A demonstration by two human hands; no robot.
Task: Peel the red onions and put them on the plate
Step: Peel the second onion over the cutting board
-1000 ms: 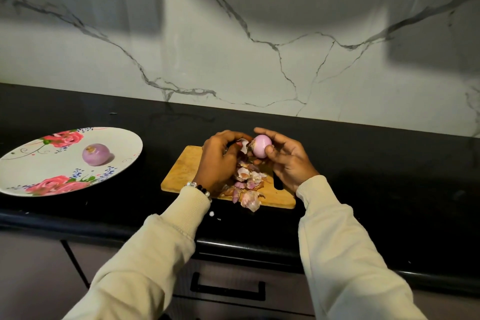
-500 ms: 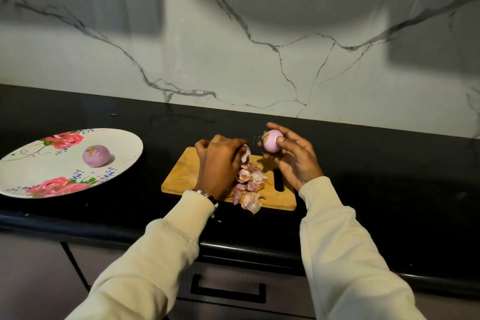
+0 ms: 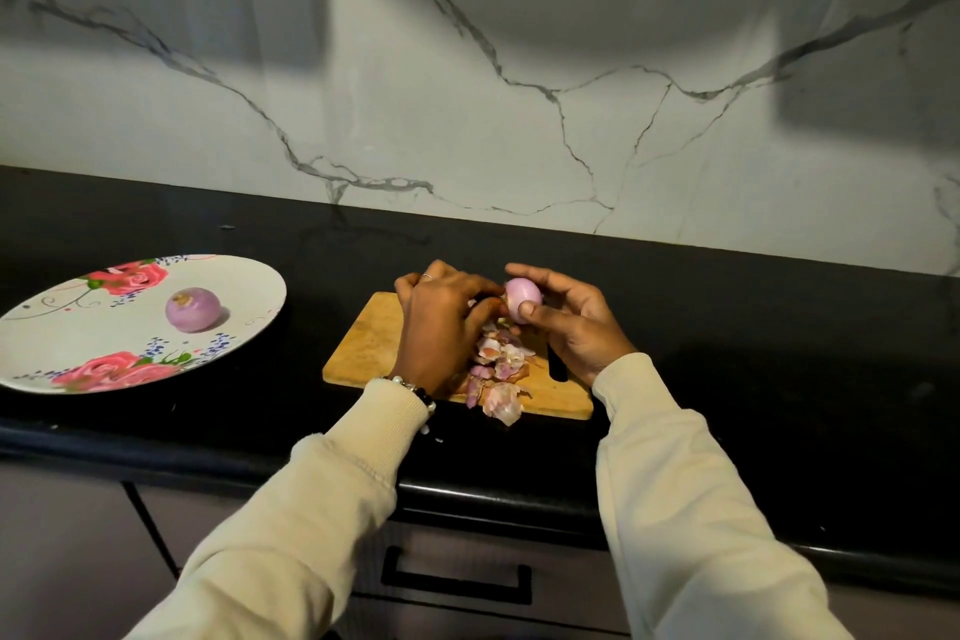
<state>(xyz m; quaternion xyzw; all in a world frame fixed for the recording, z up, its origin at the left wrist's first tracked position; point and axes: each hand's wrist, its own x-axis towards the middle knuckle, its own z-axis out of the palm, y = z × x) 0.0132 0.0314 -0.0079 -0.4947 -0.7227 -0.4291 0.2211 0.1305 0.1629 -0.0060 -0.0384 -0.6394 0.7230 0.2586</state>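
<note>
Onion [image 3: 523, 299] sits up off the board in your right hand [image 3: 569, 322], fingers curled over its top and your thumb pressed against its lower front, so the grip is firm around it. Your left hand [image 3: 441, 322] is right against the onion's left side, fingers bent and pinching at the skin there; how much skin is between them you cannot tell from this angle. Directly below both hands lies the wooden cutting board [image 3: 369, 343], and on its near half a loose heap of peels [image 3: 498, 369] spreads toward the front edge, one pale piece hanging just over it. A dark slot in the board shows beside your right wrist. Your left wrist wears a beaded bracelet [image 3: 415, 390] at the cuff of a cream sleeve. Well apart to the left, a peeled onion [image 3: 192, 309] already rests near the middle of the plate [image 3: 249, 286], a wide white oval dish painted with pink roses. Board and plate both stand on the black table [image 3: 753, 317], which meets a white marble-veined wall behind, with a drawer handle below the front edge.
</note>
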